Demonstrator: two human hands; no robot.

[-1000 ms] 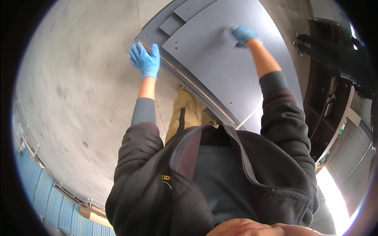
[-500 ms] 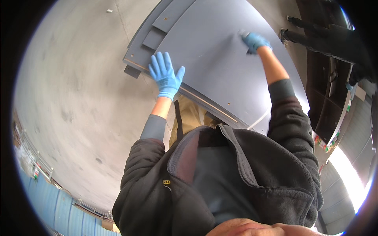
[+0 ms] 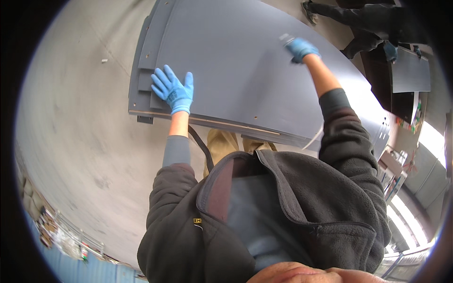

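A stack of large grey panels [image 3: 222, 89] lies in front of me, the top one wide and smooth with small holes near its edges. My left hand [image 3: 174, 90], in a blue glove, rests on the stack near its left end with fingers spread. My right hand [image 3: 302, 49], also in a blue glove, is over the far right part of the top panel with its fingers closed. A small pale flat tool [image 3: 285, 39] sticks out from it; motion blur hides its exact kind.
Another person [image 3: 373, 23] in dark clothes stands beyond the stack at the upper right, a gloved hand near a smaller grey panel [image 3: 411, 70]. A pale cord or strip [image 3: 313, 137] hangs at the near edge. Concrete floor [image 3: 71, 118] spreads to the left.
My view has turned, so the stack lies more level across it. My left hand stays spread at the stack's left end. Beside the other person, the smaller grey panel has come into view.
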